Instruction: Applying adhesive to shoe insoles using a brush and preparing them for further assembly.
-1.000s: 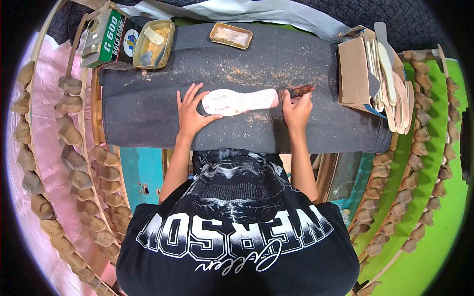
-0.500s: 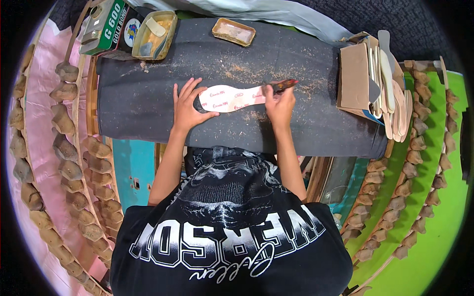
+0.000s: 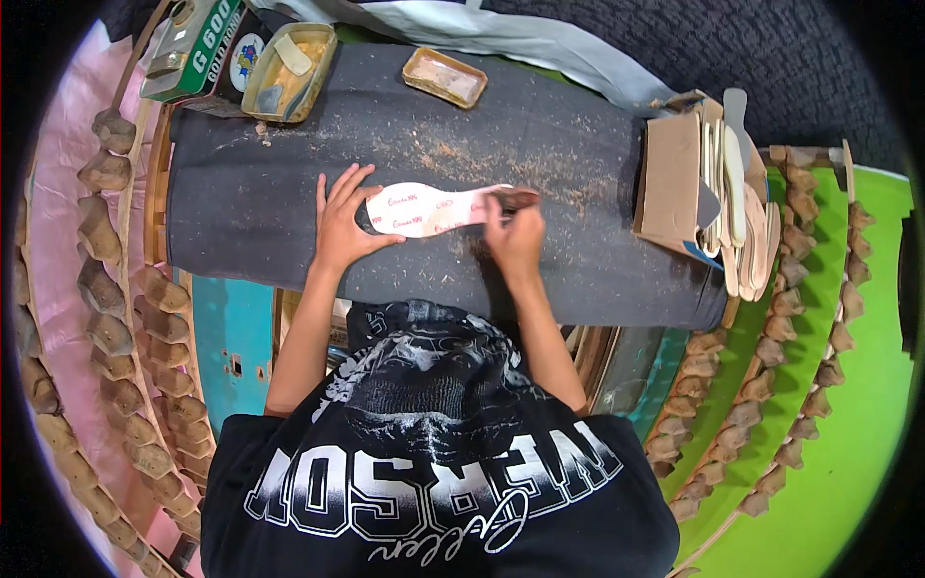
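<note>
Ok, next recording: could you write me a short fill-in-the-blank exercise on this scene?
1. The left hand is spread at the ____ end of the white sole-shaped piece.
2. The brownish tool is held in the person's ____ hand.
3. The cardboard box of long flat pieces stands toward the table's ____ end.
4. The metal can stands to the ____ of the larger tray.

Missing words: wider; right; right; left
</note>
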A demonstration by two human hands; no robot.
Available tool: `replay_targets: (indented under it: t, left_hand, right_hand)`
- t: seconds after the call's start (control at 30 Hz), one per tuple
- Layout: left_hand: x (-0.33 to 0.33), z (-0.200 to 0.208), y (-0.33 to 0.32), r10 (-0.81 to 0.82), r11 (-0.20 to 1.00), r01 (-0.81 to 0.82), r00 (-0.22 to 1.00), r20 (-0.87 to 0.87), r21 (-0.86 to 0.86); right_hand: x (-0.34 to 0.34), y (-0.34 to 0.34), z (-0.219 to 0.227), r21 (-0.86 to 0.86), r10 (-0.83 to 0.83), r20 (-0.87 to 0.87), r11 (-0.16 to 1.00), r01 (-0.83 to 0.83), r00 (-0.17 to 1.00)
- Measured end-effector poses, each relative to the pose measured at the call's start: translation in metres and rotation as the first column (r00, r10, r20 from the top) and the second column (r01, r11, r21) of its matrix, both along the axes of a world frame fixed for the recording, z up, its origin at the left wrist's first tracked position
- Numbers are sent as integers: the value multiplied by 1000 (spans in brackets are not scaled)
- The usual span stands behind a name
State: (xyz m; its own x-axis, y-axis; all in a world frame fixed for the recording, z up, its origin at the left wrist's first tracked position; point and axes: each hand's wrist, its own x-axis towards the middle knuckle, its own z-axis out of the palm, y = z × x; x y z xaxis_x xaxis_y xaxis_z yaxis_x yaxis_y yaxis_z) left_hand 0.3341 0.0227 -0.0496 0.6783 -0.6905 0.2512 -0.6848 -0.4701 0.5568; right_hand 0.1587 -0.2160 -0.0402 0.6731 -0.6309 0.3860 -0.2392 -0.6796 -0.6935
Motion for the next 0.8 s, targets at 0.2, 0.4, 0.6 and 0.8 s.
replay_targets:
  t: [0.2,0.4,0.6,0.8]
  left_hand:
    - [-1,2,5,-7,1000,7,1000,-10,11]
    - [-2,6,5,0,999,3,998,-64,51]
    - [-1,6,4,11,999,-9,997,-72,32]
    - [3,7,3,4,1000,-3,995,-97,9]
  right_hand:
    - [5,-44,27,144,-77,11,987,75,997]
    - [78,-70,46,234,20,205,970,-69,978]
    - [165,-82,64,184,231,218,944,-272,948]
    - [199,-93,28,-111,297,-46,947,-300,954]
